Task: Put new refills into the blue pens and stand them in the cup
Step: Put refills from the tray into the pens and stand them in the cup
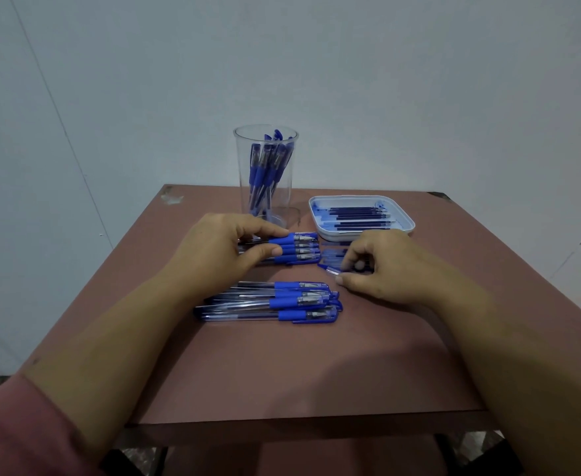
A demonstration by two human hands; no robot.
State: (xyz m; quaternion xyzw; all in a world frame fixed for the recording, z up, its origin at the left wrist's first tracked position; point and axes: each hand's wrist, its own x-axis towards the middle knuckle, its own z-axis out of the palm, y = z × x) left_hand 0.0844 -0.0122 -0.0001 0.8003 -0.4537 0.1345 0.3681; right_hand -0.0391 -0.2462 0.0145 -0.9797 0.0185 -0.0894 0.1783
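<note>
A clear plastic cup (244, 159) stands at the back of the table with several blue pens upright in it. Two rows of blue pens lie on the table: a far row (299, 251) and a near row (282, 302). My left hand (213, 249) pinches the top pen of the far row between fingers and thumb. My right hand (381, 266) pinches a small blue pen cap (328, 268) from a little pile of caps beside the far row. A white tray (407, 224) at the back right holds several dark refills (357, 216).
The brown table (282, 369) has its front edge near me and a chipped back left corner. A pale wall rises close behind the cup and tray. Floor shows below the table's front edge.
</note>
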